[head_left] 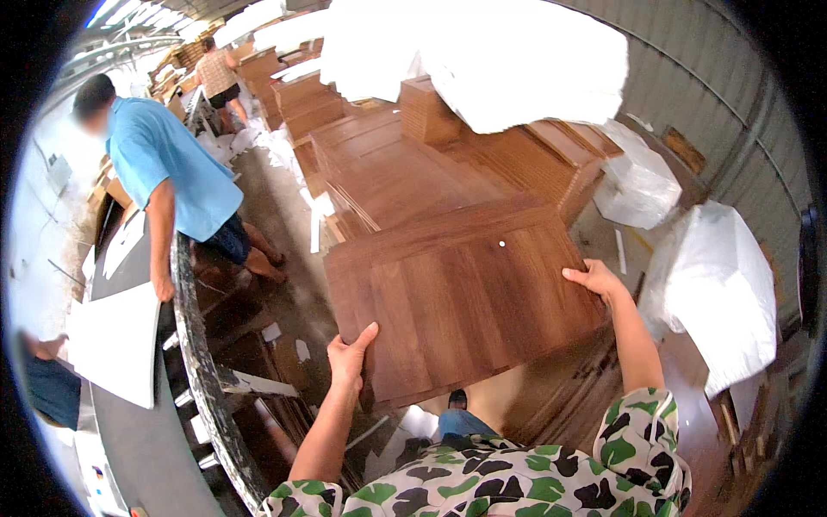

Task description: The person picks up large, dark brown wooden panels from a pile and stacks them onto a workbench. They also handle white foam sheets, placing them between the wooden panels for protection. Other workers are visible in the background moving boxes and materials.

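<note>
A brown wood-grain panel (pixel 465 302) spans the space in front of me, tilted a little, with a small white spot near its far edge. My left hand (pixel 351 355) grips its near left side, thumb on top and fingers hidden beneath. At the right edge my right hand (pixel 594 280) holds it the same way, thumb over the face. Another panel's edge seems to show just under it along the near side. Beyond lies a stack of similar brown panels (pixel 396 164), which the held panel partly overlaps.
To the left runs a dark conveyor belt (pixel 155 457) with a white board (pixel 116 340) on it. A person in a blue shirt (pixel 172 164) leans over it, and another stands farther back. Plastic-wrapped bundles (pixel 711 284) stand at right; white sheeting (pixel 525 60) covers stacks behind.
</note>
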`<state>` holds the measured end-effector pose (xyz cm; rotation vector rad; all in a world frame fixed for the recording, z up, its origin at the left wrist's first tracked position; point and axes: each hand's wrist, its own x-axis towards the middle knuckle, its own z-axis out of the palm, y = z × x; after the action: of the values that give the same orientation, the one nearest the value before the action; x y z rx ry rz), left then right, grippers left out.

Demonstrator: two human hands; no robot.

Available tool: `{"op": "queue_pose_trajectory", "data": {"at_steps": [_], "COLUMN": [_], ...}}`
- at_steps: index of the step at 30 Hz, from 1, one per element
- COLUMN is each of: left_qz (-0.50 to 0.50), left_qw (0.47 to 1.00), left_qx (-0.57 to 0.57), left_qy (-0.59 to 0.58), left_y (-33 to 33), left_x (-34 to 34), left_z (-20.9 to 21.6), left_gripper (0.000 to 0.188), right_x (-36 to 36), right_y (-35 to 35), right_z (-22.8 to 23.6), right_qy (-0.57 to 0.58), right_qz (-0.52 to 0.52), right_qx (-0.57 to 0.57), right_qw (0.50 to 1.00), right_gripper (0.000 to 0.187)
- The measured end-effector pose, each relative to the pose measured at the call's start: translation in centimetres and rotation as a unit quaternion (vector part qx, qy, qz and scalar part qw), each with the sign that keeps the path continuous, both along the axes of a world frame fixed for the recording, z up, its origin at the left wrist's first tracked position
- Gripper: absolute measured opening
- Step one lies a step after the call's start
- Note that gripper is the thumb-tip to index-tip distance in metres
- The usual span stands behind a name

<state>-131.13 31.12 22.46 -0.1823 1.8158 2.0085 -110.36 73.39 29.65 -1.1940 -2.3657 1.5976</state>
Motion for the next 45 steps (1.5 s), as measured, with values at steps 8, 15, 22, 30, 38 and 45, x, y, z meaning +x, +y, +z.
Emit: {"op": "queue_pose_trajectory", "data": {"at_steps": [8,15,22,30,38,45], "left_qz": [0.078,0.096,0.045,0.132,0.245,0.174], "left_qw": [0.997,0.994,0.997,0.974,0.942,0.947], "left_qx": [-0.024,-0.048,-0.058,-0.11,-0.007,0.015], "left_qy": [0.019,-0.005,-0.039,0.144,0.228,0.27], "left_y": [8.2,13.4,14.8,11.0,9.1,10.7], "left_x": [-9.0,-11.5,-12.6,-12.0,-11.0,-11.3], "left_z": [-1.8,-3.3,-2.5,-1.6,3.4,6.7], "left_gripper": [0.06,0.058,0.058,0.051,0.017,0.011], "right_x": [-20.3,-27.2,-29.9,-41.5,-45.0,-43.0], "right_y": [14.2,18.9,19.6,21.9,25.1,22.1], "right_z": [-6.9,-9.8,-1.2,19.9,20.0,21.0], "right_qy": [-0.003,-0.088,0.056,0.234,-0.056,0.023], "right_qz": [0.003,0.093,0.054,-0.055,-0.09,-0.128], "right_qx": [0.155,0.202,0.351,0.678,0.758,0.686], "right_qw": [0.988,0.971,0.933,0.695,0.643,0.716], "right_gripper": [0.081,0.076,0.045,0.021,0.011,0.02]}}
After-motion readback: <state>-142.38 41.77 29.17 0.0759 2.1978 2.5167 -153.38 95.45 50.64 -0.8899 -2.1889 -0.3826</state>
